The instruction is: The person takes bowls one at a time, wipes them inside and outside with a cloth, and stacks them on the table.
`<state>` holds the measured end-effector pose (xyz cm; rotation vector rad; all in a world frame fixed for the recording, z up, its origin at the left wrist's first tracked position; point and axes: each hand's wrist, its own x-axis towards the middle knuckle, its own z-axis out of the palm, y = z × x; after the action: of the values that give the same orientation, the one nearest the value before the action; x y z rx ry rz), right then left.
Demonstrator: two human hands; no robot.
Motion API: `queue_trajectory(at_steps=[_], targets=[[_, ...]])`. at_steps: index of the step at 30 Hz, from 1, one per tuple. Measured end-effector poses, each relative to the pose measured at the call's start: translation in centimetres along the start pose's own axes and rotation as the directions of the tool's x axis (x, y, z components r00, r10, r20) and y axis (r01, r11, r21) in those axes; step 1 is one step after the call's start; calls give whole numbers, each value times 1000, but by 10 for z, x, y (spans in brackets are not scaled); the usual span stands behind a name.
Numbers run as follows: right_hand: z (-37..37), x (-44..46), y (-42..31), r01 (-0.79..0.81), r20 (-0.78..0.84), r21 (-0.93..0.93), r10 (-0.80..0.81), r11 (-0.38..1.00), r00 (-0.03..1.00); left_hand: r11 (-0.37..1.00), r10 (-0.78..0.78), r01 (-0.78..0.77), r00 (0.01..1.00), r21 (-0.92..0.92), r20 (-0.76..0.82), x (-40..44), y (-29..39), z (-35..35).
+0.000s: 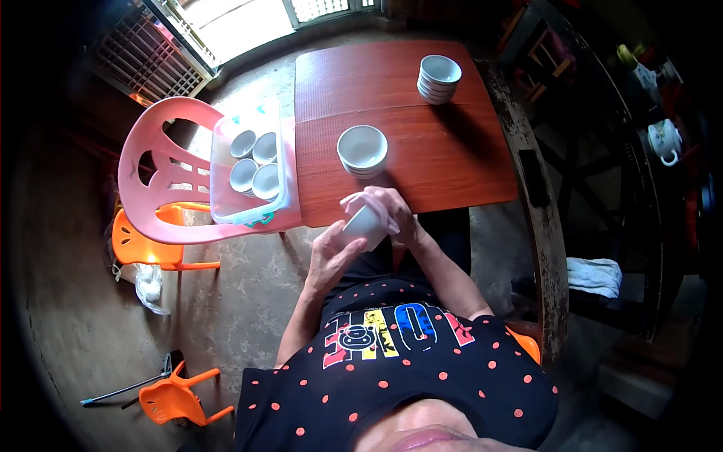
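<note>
Just off the table's front edge, above my lap, a white bowl is tipped on its side between my hands. My left hand grips it from the left and below. On the other side, my right hand is closed on a pale pink cloth pressed against the bowl's rim. A short stack of white bowls stands upright on the table close beyond my hands. Farther back at the right is a taller stack of bowls.
The red-brown table is in front of me. Left of it, a pink chair bears a clear plastic box with several bowls inside. Orange stools stand on the floor at left. A wooden beam runs along the right.
</note>
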<state>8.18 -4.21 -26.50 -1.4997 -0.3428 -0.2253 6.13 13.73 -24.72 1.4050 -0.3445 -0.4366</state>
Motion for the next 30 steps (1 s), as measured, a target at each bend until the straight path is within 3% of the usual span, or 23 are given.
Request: queue_trajectory(at_steps=[3, 4, 5, 6, 7, 8, 9, 10, 11, 12, 15, 16, 18, 19, 21, 22, 23, 24, 25, 26, 27, 28, 30], targets=[[-9, -2, -11, -79, -35, -114, 76, 990, 996, 999, 18, -17, 1000, 45, -21, 7, 3, 13], [-6, 0, -24, 158, 24, -449, -165, 879, 986, 999, 40, -39, 999, 37, -15, 9, 1, 19], [-2, 2, -35, 363, 166, -706, -355, 608, 920, 977, 51, -52, 999, 206, 11, 9, -9, 16], [1, 6, -40, 393, 109, -660, -436, 640, 893, 995, 28, -31, 999, 95, 30, 9, -6, 19], [-12, -1, -34, 396, 258, -710, -307, 583, 916, 1000, 11, -11, 999, -14, 52, 11, 0, 21], [-14, -5, -25, 94, 45, -423, -83, 901, 996, 996, 8, -7, 1000, -83, 5, 12, 7, 24], [-16, -6, -21, -218, -59, -10, 217, 976, 974, 978, 0, -6, 1000, -210, -30, 14, 4, 26], [-15, -2, -19, 39, -81, 191, -24, 981, 996, 925, 6, -30, 998, -380, -63, 15, 4, 32], [-5, -6, -14, 66, -194, -92, -83, 994, 978, 843, 8, -59, 995, -534, -97, 15, 3, 37], [10, -18, -2, 57, -283, -367, -169, 929, 944, 863, 21, -60, 996, -502, -84, 16, -2, 35], [5, -30, 25, -116, -344, 151, 162, 982, 925, 929, 39, -51, 998, -368, -41, 15, -16, 30], [-2, -15, -7, -63, -247, 211, 116, 976, 962, 955, 38, -42, 999, -292, -17, 13, -10, 28], [-16, -3, -25, -127, -70, 13, 127, 992, 989, 994, -1, 8, 998, -112, 63, 12, 1, 22], [-20, 2, -36, -32, 61, -272, 51, 962, 997, 1000, 11, -11, 998, -13, 59, 12, 8, 26], [-23, 14, -47, 324, 344, -652, -114, 686, 932, 983, 23, -35, 998, 183, 66, 14, 5, 22], [-22, 13, -47, 248, 256, -566, -118, 786, 959, 999, 46, -45, 995, -17, 91, 16, 17, 24], [-24, 6, -40, -22, 110, -400, 72, 916, 991, 987, -31, 42, 997, -153, 72, 17, 12, 21], [-21, 0, -24, -60, 20, -159, 64, 985, 998, 948, -12, 32, 998, -315, 64, 18, 1, 17], [-16, -4, -15, 213, 17, -416, -227, 884, 974, 882, 7, 20, 998, -470, 56, 18, -6, 16], [-10, -9, -6, 377, 12, -670, -499, 639, 867, 756, -5, 15, 1000, -654, 18, 18, -2, 23], [1, -23, 7, 270, -140, -618, -441, 739, 886, 754, -13, 26, 1000, -657, 24, 22, -1, 22], [1, -18, 11, 58, -269, -389, -174, 920, 947, 751, -30, 42, 999, -659, 30, 23, -1, 20], [-10, -11, 2, -246, -178, 221, 287, 944, 941, 755, -90, 119, 993, -645, 78, 21, -3, 14]])
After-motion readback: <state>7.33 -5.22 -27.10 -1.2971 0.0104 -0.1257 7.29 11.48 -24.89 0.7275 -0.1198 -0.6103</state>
